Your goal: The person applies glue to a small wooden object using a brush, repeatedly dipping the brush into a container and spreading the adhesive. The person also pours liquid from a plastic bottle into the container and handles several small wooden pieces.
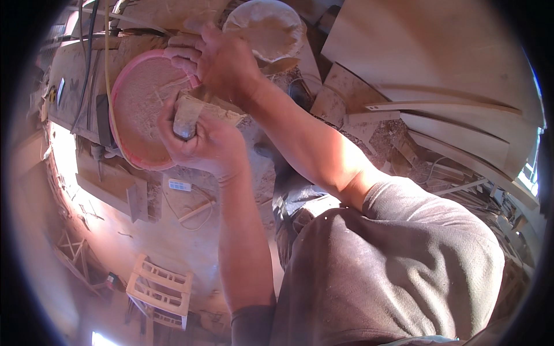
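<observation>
My left hand (pixel 210 144) is closed around a dusty, tan, wrapped roll-like piece (pixel 187 115) with a rounded greyish end. A ragged, flat tan part of it sticks out to the right, above my palm. Just beyond, my right hand (pixel 228 63) has its fingers stretched out to the left and apart, over the far rim of a pink round basin (pixel 119 83). Its palm is turned away, and whether it touches the far end of the wrapped piece is hidden. Pale, sawdust-like material covers the basin's inside.
A round, pale, dust-covered container (pixel 265 29) stands beyond my right wrist. Large wooden boards (pixel 427 52) and strips lean at the right. On the floor are a white power strip (pixel 179 184) with a cord and a small wooden chair frame (pixel 161 282). Cables (pixel 108 57) hang at the left.
</observation>
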`<act>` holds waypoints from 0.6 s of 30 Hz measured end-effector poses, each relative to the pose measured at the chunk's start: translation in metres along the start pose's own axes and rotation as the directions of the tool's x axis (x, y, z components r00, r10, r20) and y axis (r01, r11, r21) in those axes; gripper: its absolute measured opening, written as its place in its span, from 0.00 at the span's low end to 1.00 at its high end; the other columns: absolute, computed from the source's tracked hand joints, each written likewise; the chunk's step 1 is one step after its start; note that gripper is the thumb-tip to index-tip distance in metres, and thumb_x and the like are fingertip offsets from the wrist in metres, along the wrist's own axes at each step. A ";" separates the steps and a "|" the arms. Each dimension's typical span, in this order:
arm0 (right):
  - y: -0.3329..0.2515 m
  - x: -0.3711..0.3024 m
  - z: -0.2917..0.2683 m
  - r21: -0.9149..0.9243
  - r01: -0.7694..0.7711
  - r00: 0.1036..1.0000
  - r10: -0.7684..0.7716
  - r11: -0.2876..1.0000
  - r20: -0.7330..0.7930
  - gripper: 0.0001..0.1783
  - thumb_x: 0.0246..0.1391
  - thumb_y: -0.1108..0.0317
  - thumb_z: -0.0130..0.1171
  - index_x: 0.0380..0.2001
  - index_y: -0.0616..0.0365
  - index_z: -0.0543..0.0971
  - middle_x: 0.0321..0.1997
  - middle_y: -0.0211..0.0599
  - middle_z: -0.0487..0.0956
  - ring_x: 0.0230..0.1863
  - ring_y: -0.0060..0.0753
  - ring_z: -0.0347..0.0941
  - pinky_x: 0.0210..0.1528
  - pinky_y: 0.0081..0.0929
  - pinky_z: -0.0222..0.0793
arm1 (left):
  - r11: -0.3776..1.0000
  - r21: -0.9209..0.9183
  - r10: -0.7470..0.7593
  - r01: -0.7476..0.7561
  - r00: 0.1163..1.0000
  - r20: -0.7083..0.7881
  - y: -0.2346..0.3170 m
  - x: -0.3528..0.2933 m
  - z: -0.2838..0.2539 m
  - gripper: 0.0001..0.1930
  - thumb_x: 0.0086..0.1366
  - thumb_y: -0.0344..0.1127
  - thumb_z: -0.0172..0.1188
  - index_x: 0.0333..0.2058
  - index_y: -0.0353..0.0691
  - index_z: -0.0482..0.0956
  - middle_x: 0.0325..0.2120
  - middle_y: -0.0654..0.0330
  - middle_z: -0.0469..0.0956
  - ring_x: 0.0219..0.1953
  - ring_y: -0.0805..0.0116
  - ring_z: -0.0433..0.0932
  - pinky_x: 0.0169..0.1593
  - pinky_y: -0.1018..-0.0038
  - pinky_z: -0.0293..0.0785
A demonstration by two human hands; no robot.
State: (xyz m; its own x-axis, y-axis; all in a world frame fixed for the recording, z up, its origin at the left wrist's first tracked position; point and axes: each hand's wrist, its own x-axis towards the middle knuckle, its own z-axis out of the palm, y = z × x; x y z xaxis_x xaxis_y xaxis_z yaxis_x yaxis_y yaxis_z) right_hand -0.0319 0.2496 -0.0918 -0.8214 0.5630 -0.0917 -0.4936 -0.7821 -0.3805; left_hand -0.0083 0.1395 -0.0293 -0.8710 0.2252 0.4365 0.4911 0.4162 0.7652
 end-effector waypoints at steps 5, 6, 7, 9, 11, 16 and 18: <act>-0.013 -0.017 0.009 -0.009 -0.097 0.995 0.097 0.995 0.010 0.35 0.74 0.55 0.41 0.72 0.71 0.53 0.75 0.67 0.58 0.76 0.63 0.56 0.77 0.50 0.55 | 1.000 0.003 0.016 -0.016 1.000 0.006 0.003 0.000 0.001 0.12 0.65 0.30 0.59 0.43 0.28 0.78 0.39 0.50 0.82 0.40 0.55 0.84 0.47 0.66 0.80; -0.016 -0.024 0.009 0.052 -0.109 0.994 0.109 0.993 -0.008 0.35 0.74 0.54 0.41 0.71 0.72 0.53 0.76 0.66 0.57 0.76 0.63 0.55 0.77 0.51 0.54 | 1.000 -0.005 0.007 -0.007 1.000 0.010 0.003 0.001 0.002 0.12 0.65 0.30 0.59 0.43 0.27 0.78 0.39 0.50 0.83 0.41 0.55 0.84 0.47 0.66 0.80; -0.020 -0.031 0.013 0.113 -0.124 0.992 0.128 0.986 -0.022 0.36 0.74 0.53 0.40 0.71 0.72 0.54 0.77 0.65 0.56 0.77 0.63 0.54 0.77 0.53 0.54 | 1.000 -0.011 -0.004 0.004 1.000 0.011 0.003 0.001 0.001 0.12 0.64 0.29 0.59 0.43 0.27 0.78 0.39 0.50 0.83 0.41 0.56 0.84 0.47 0.66 0.80; -0.020 -0.036 0.013 0.405 -0.120 0.987 0.153 0.906 -0.050 0.36 0.75 0.52 0.38 0.70 0.73 0.54 0.77 0.63 0.54 0.77 0.63 0.53 0.78 0.55 0.53 | 0.998 -0.060 -0.032 0.033 0.999 0.014 0.003 0.003 -0.001 0.13 0.63 0.28 0.58 0.44 0.27 0.78 0.40 0.50 0.83 0.42 0.56 0.84 0.48 0.66 0.80; -0.018 -0.035 0.008 0.781 -0.054 0.981 0.179 0.622 -0.075 0.36 0.75 0.51 0.37 0.71 0.72 0.54 0.78 0.62 0.53 0.78 0.64 0.52 0.78 0.58 0.53 | 0.995 -0.089 -0.033 0.035 0.999 0.021 -0.002 0.004 -0.003 0.14 0.61 0.27 0.58 0.45 0.28 0.78 0.41 0.49 0.82 0.43 0.57 0.84 0.49 0.66 0.80; -0.023 0.013 -0.009 0.819 0.117 0.992 -0.099 0.562 -0.074 0.39 0.75 0.44 0.37 0.74 0.66 0.53 0.80 0.59 0.51 0.80 0.62 0.49 0.79 0.55 0.50 | 0.974 -0.213 -0.074 0.083 0.996 0.048 -0.006 0.000 -0.002 0.15 0.60 0.24 0.56 0.47 0.28 0.79 0.44 0.49 0.82 0.45 0.57 0.83 0.51 0.67 0.79; -0.016 0.029 -0.015 0.782 0.167 0.984 -0.145 0.601 -0.099 0.41 0.74 0.41 0.39 0.74 0.64 0.53 0.80 0.59 0.52 0.80 0.61 0.49 0.80 0.52 0.49 | 0.961 -0.257 -0.089 0.100 0.994 0.055 0.000 0.001 0.001 0.15 0.60 0.23 0.56 0.47 0.28 0.79 0.44 0.49 0.81 0.45 0.56 0.83 0.52 0.66 0.79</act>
State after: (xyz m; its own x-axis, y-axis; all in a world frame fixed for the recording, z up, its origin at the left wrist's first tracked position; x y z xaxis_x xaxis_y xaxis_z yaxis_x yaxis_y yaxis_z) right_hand -0.0439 0.2825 -0.1024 -0.7087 0.6942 -0.1260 -0.6574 -0.5848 0.4752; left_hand -0.0092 0.1405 -0.0289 -0.9105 0.2356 0.3398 0.3870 0.1962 0.9010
